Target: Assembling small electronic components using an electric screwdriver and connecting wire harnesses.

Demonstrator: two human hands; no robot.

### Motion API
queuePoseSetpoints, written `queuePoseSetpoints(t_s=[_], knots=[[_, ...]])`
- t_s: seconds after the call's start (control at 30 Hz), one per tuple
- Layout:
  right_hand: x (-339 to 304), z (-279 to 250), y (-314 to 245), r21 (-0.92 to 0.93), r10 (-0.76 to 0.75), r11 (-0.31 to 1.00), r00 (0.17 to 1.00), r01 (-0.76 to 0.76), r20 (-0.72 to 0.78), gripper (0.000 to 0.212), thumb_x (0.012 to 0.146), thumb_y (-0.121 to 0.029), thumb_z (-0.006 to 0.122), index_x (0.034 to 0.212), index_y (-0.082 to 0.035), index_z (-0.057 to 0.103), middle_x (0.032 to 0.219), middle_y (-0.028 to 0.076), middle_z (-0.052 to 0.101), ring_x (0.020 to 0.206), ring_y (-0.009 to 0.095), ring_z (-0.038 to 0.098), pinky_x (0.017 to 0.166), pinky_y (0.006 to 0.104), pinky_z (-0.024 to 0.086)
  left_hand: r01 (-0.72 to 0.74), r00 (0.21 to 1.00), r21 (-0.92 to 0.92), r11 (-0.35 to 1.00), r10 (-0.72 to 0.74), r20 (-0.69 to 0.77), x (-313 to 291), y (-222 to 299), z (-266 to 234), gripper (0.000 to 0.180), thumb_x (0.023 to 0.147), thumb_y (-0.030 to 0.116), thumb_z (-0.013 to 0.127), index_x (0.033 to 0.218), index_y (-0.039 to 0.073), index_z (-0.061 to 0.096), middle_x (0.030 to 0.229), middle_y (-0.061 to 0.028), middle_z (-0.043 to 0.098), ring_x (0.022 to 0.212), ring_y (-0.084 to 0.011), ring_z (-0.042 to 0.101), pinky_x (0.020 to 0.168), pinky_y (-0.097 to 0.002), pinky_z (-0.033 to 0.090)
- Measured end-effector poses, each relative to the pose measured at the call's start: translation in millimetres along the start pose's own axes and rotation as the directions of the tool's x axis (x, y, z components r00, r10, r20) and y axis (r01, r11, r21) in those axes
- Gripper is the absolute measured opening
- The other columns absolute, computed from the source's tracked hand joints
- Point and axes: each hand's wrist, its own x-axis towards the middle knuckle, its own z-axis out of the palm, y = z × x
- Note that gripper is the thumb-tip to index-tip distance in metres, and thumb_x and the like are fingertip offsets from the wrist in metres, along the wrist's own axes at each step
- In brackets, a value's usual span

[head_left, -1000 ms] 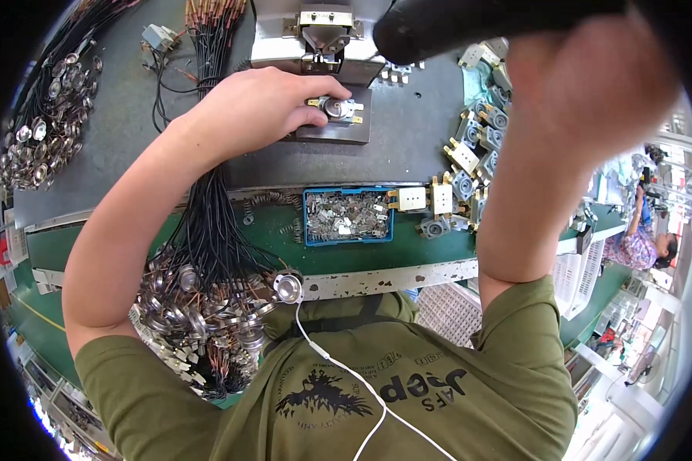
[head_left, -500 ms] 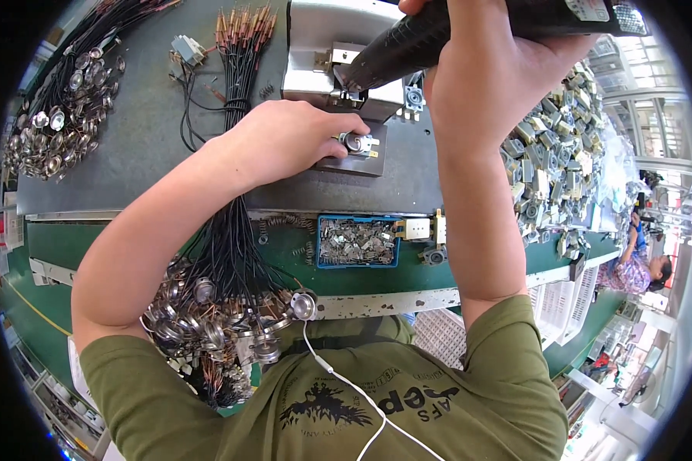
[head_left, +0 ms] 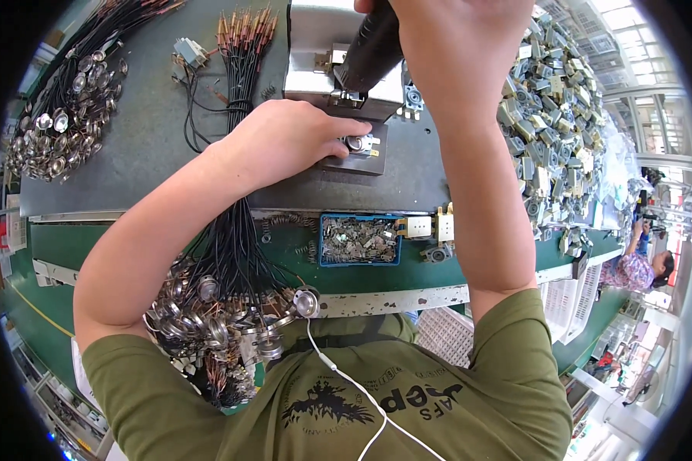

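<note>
My left hand [head_left: 288, 137] pinches a small thermostat-like switch [head_left: 359, 144] with thumb and forefinger. It has a round metal face and brass terminals, and rests on a flat steel block [head_left: 367, 163]. Higher up, my right hand [head_left: 465, 58] is wrapped round a thick black electric screwdriver [head_left: 373, 50]. Its tapered nose points down at a small brass-and-metal clamp [head_left: 347, 97] in front of an upright metal bracket [head_left: 304, 50]; the very tip is hidden there.
A blue tray [head_left: 360, 240] of small metal pieces sits near the front edge. Black wire bundles [head_left: 238, 84] with round metal sensor heads [head_left: 215, 330] hang over that edge. Piled switches [head_left: 546, 115] cover the right side. A co-worker [head_left: 638, 269] is far right.
My right hand has moved left and the screwdriver has swung from a slant to more upright, its nose staying by the clamp. My left hand stays on the switch.
</note>
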Motion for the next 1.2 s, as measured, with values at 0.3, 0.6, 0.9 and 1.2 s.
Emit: queuePoseSetpoints(t_s=[0.3,0.6,0.9,1.2], knots=[[-33,-34,-26,-0.01,0.141,0.989,0.979,-0.144,-0.144,0.014,0.089,-0.003,0.08,0.09,0.002,0.067,0.075,0.006,0.069,0.054,0.011,0.062,0.049,0.0251,0.05,0.006,1.0,-0.044,0.999,-0.006,0.012,2,-6,5,0.038,0.098,0.034,0.065,0.135,0.026,0.066,0.093,-0.0137,0.075,0.092,-0.0357,0.071,0.082,-0.0475,0.056],[-35,-36,10,0.484,-0.083,0.87,0.996,0.093,-0.044,0.015,0.091,0.004,0.077,0.096,0.0,0.063,0.076,0.004,0.067,0.059,0.008,0.062,0.05,0.0233,0.048,-0.009,1.0,-0.025,1.0,0.01,0.02,3,-6,5,0.039,0.099,0.035,0.064,0.138,0.028,0.062,0.092,-0.013,0.074,0.093,-0.0343,0.071,0.082,-0.047,0.056],[-48,-35,-2,0.024,0.161,0.987,0.978,-0.159,-0.135,0.016,0.091,0.004,0.076,0.098,0.0,0.062,0.077,0.005,0.066,0.061,0.01,0.063,0.052,0.0238,0.05,-0.014,1.0,-0.04,0.999,0.014,0.014,1,-5,5,0.039,0.099,0.036,0.065,0.137,0.027,0.062,0.091,-0.0132,0.073,0.092,-0.034,0.072,0.082,-0.0467,0.056],[-49,-30,-8,0.026,0.137,0.991,0.972,-0.135,-0.193,0.029,0.088,0.002,0.079,0.108,0.0,0.058,0.086,0.007,0.07,0.064,0.012,0.067,0.056,0.0254,0.055,-0.017,1.0,-0.029,0.999,0.017,0.002,2,-5,6,0.038,0.099,0.035,0.064,0.135,0.026,0.063,0.092,-0.0137,0.074,0.093,-0.0344,0.072,0.082,-0.0472,0.056]])
